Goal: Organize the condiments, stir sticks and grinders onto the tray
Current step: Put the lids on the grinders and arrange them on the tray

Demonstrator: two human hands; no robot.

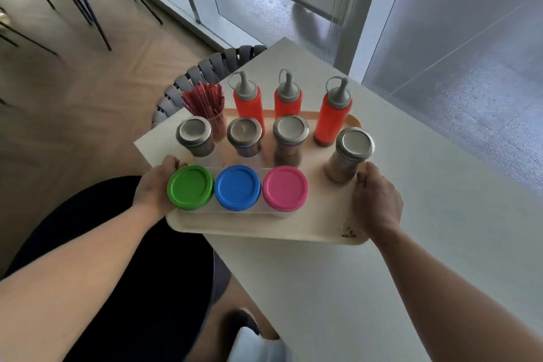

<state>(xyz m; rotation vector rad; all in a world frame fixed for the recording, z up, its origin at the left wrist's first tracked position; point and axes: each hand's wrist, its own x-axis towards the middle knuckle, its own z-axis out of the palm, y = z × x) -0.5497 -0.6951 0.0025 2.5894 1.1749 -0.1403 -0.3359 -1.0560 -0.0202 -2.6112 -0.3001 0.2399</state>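
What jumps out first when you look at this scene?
A green lid, a blue lid and a pink lid line the near edge of a pale tray. Behind stand steel-topped grinders, then red squeeze bottles beside red stir sticks. The left hand and right hand grip the tray's sides.

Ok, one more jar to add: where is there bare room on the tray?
Bare tray at the near right corner, between the pink-lidded jar, the rightmost grinder and the right hand; some specks lie there. The table right of the tray is bare too. The back rows of bottles, grinders and stir sticks are crowded.
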